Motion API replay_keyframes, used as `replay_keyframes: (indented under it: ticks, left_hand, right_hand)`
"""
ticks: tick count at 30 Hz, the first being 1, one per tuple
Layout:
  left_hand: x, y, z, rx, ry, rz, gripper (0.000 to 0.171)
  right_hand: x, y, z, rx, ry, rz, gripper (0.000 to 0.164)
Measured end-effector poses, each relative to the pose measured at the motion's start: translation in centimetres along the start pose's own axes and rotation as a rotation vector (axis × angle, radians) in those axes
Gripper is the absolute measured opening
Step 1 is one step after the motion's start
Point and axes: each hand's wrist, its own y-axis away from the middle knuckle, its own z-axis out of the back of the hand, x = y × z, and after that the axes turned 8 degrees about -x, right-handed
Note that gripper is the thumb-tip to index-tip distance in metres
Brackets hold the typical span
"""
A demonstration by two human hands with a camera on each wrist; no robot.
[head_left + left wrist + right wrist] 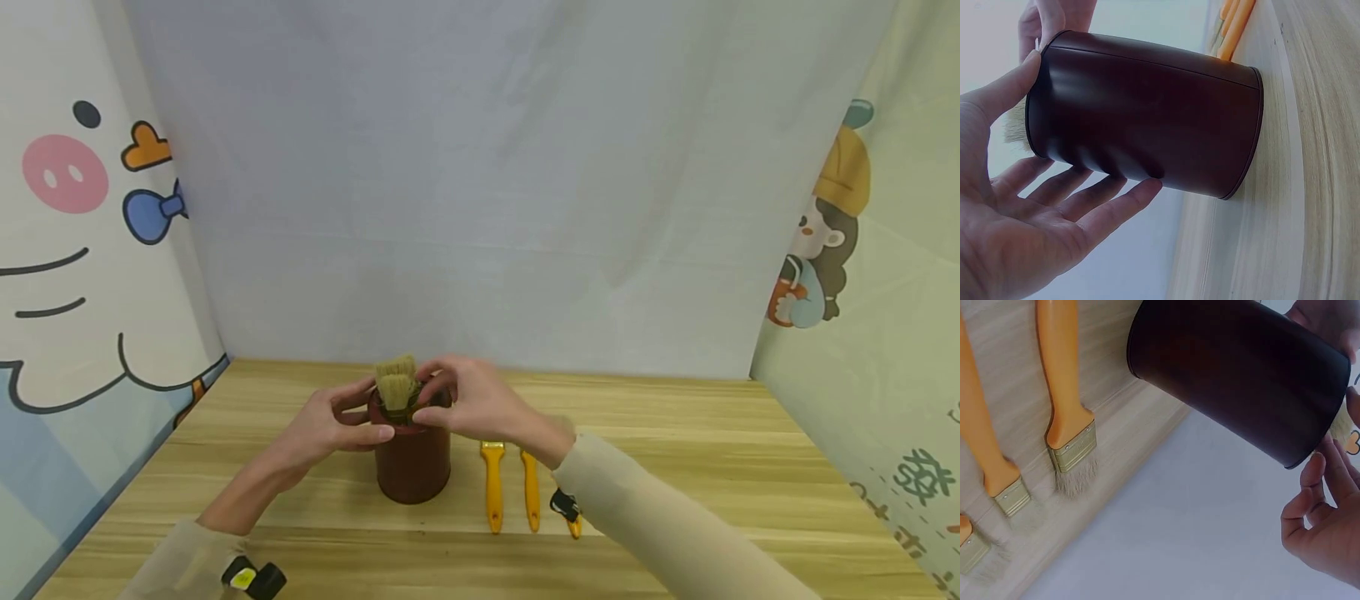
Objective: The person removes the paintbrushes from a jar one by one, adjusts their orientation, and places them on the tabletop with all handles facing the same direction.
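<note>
Head view: gripped maroon brush pot (pixel 413 463) with curved left hand (pixel 324 423), likely against tipping; curled right hand (pixel 483 402) by upright paintbrushes (pixel 395 390), couldn't tell its hold.

A cloth-screened nook around my worktop (pixel 675 492)
I can't tell whether home or office lies beyond: a plain pale sheet (pixel 480 183) hangs behind the wood-grain worktop, a cloth printed with a big pink-snouted cartoon (pixel 52 242) hangs to its left, and a greenish cloth (pixel 892 367) with an orange-capped cartoon figure (pixel 817 237) and Chinese lettering (pixel 922 473) to its right.
</note>
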Motion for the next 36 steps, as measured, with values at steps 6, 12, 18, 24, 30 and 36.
replay_keyframes:
  ticks: [6, 12, 18, 24, 30, 36]
  left_hand:
    - [0.0, 0.0, 0.1, 0.009, -0.001, -0.005, 0.091]
    - [0.1, 0.0, 0.1, 0.004, 0.001, 0.001, 0.091]
    - [0.1, -0.1, 0.0, 0.003, 0.008, -0.002, 0.088]
    - [0.2, -0.1, 0.1, 0.006, -0.001, -0.009, 0.088]
    - [0.1, -0.1, 0.1, 0.002, 0.001, -0.002, 0.088]
    - [0.1, 0.1, 0.1, 0.007, 0.006, -0.007, 0.09]
  right_hand:
    - [0.3, -0.6, -0.8, -0.004, 0.043, -0.033, 0.04]
    - [0.5, -0.9, -1.5, -0.039, 0.048, -0.031, 0.04]
    - [0.6, -1.0, -2.2, -0.084, 0.027, -0.024, 0.038]
    - [0.8, -1.3, -2.7, -0.135, 0.02, -0.041, 0.047]
    - [1.0, -1.4, -3.1, -0.164, 0.046, -0.036, 0.047]
    - [0.7, -1.1, -3.1, -0.15, 0.002, -0.005, 0.042]
